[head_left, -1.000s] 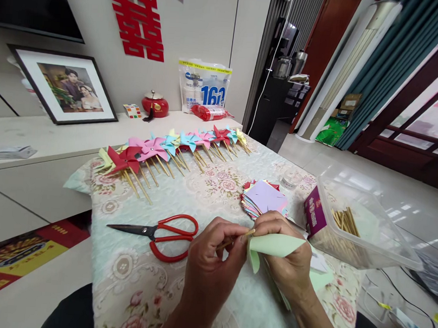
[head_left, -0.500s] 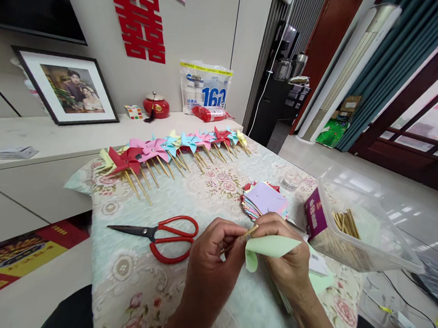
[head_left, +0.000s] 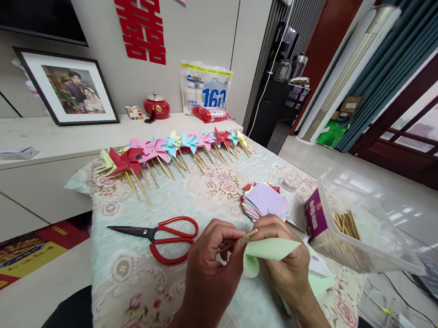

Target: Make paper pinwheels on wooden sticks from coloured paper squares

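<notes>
My left hand (head_left: 213, 264) pinches a thin wooden stick (head_left: 240, 239) near its tip. My right hand (head_left: 285, 260) grips a light green paper piece (head_left: 269, 250) whose flaps curl over towards the stick's end. Both hands hover close together above the floral tablecloth (head_left: 133, 283), just in front of a stack of coloured paper squares (head_left: 264, 200). Red-handled scissors (head_left: 160, 234) lie shut to the left of my left hand.
A row of several finished paper pinwheels (head_left: 167, 150) on sticks lies along the table's far side. A clear plastic box (head_left: 354, 225) with sticks and a purple packet stands at the right. A framed photo (head_left: 67, 89), red jar and bag stand on the ledge behind.
The stick's tip has tilted up a little and the green paper flap has curled lower under my right thumb. Both hands stay in the same spot.
</notes>
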A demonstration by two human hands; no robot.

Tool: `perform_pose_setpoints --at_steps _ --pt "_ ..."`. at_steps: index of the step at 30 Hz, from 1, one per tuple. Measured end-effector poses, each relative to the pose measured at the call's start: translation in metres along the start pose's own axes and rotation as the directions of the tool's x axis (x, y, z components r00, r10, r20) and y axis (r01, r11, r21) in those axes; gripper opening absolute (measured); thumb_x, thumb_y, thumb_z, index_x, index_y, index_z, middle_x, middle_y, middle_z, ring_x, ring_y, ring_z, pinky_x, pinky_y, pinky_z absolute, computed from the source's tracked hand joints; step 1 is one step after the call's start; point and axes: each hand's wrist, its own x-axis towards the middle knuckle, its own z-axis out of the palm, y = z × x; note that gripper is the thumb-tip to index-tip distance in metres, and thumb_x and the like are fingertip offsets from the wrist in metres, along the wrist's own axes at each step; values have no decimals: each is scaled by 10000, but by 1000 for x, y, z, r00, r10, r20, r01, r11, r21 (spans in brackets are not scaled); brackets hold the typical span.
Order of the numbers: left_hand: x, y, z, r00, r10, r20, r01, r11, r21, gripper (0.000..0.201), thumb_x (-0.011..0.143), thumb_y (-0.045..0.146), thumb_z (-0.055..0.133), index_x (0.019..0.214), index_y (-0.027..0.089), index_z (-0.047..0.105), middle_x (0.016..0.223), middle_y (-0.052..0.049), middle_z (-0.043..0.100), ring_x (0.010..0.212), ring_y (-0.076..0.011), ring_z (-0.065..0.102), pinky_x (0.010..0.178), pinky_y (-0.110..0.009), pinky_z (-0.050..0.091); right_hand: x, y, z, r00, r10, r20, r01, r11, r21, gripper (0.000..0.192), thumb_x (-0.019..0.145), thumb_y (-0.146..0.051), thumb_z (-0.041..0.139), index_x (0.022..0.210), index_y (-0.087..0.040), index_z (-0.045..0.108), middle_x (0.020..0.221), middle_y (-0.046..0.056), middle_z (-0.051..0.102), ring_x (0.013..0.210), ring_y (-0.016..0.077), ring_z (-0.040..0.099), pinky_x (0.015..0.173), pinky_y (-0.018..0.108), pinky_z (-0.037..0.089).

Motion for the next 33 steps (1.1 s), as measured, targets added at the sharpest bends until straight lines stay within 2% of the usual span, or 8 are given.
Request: perform_pose_setpoints --at_steps 6,13,25,33 --pt "0 -2 1 1000 7 21 -7 1000 11 53 867 180 653 851 211 693 816 -24 635 720 -148 607 613 -244 477 -1 1 1 1000 3 0 -3 1000 16 209 857 -44 588 905 -222 686 813 25 655 782 177 614 711 299 475" --pt "0 0 2 984 175 -22 -171 979 114 96 854 113 629 836 205 651 777 -1 605 671 -127 571 574 -231 464 -5 2 1 999 35 8 -35 998 50 209 852 -49 603 923 -226 688 833 19 645 798 174 605 733 306 466" --pt "1 0 1 967 253 -31 -245 956 163 148 824 61 644 835 209 636 761 16 592 658 -116 562 561 -217 465 -4 -2 3 1000 26 -9 -26 999 22 213 837 -39 599 906 -223 684 818 14 643 803 171 606 734 299 470" --pt "2 7 1 946 322 -42 -299 915 271 112 838 75 627 802 182 629 726 13 583 602 -100 528 525 -211 440 -4 -4 5 999 15 -32 -15 1000 -11 194 852 -51 581 906 -215 669 815 15 635 778 165 608 710 300 475"
